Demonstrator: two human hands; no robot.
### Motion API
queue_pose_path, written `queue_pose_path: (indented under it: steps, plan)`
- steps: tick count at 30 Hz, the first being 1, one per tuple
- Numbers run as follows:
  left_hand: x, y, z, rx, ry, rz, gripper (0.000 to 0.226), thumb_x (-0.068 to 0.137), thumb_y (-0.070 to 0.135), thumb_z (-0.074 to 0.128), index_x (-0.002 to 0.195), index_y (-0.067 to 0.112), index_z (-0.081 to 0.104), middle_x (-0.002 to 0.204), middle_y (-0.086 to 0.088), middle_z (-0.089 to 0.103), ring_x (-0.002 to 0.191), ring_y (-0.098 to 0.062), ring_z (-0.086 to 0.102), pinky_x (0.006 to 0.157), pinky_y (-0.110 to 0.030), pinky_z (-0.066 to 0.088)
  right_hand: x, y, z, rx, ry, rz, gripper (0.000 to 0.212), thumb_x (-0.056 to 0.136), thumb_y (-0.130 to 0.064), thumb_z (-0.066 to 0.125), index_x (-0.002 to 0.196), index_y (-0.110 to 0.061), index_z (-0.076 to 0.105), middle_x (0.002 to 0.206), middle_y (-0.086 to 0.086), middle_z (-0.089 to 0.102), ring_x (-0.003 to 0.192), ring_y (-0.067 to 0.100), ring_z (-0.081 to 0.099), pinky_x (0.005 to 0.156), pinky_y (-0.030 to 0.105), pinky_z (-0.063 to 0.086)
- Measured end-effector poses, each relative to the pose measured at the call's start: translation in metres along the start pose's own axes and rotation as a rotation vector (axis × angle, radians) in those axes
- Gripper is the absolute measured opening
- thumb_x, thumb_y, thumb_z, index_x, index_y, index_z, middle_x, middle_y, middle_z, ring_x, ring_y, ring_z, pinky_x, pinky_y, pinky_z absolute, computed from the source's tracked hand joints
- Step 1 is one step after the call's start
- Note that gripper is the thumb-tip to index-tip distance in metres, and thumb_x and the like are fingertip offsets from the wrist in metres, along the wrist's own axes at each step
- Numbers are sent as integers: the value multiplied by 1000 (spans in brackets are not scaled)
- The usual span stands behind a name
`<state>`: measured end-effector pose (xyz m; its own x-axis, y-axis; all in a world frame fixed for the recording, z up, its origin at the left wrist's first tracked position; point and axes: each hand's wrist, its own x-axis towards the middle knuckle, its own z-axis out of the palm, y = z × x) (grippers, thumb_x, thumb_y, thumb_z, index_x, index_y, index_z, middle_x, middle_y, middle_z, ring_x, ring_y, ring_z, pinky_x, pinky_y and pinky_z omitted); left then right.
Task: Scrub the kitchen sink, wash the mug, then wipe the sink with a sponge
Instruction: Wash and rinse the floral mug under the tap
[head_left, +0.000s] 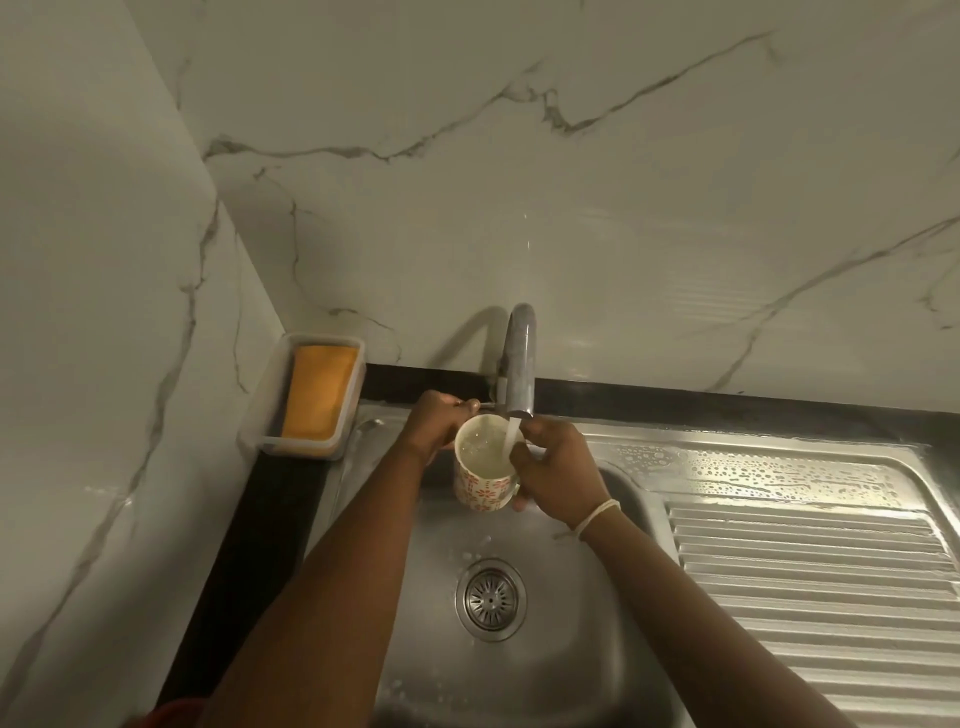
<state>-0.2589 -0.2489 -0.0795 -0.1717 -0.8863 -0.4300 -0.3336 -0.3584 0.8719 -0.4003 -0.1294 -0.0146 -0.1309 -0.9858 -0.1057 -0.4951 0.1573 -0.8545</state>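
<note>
Home kitchen, I'd say: steel sink (519, 649) with ribbed drainboard (810, 597) right of my grip, curved tap (521, 358) running just above it, marble-look wall tiles (519, 182) behind, orange sponge (318, 392) in tray (270, 441) to its left.

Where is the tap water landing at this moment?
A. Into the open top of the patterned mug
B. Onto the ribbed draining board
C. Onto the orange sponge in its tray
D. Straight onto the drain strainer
A: the stream from the tap falls into the mug, which the right hand holds upright over the sink basin, water already pooled inside it.
</note>
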Motion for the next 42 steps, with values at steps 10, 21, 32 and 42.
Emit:
queue_pose_path:
  steps: [10, 21, 32, 42]
  plan:
    - [-6, 14, 4, 24, 28, -84, 30, 93, 19, 62, 65, 10, 65, 58, -5, 61, 54, -16, 56, 48, -22, 47, -7, -1, -6, 40, -11, -31, 33, 92, -6, 60, 117, -26, 68, 106, -9, 67, 75, 19, 69, 62, 25, 58]
    - [-12, 33, 6, 118, 96, -51, 32, 90, 17, 67, 59, 9, 64, 52, -2, 63, 50, -14, 59, 53, -26, 48, -10, 3, -15, 105, -34, -56, 38, 93, -4, 59, 119, -30, 67, 108, -15, 67, 65, 1, 66, 54, 14, 53]
    - [-26, 28, 40, 357, 279, 287, 18, 82, 26, 73, 85, 8, 72, 75, -6, 71, 69, -22, 70, 58, -25, 49, -61, 28, -100, 181, -13, -20, 44, 92, 5, 54, 107, -33, 68, 102, -1, 73, 47, 23, 67, 40, 28, 53]
    - [-97, -13, 276, 262, 234, 310, 12, 83, 28, 69, 84, 15, 67, 78, 1, 71, 70, -15, 66, 68, -28, 54, -131, 149, -299, -101, 122, 149, 37, 92, 3, 61, 126, -10, 64, 123, 3, 67, 49, 28, 68, 44, 40, 57]
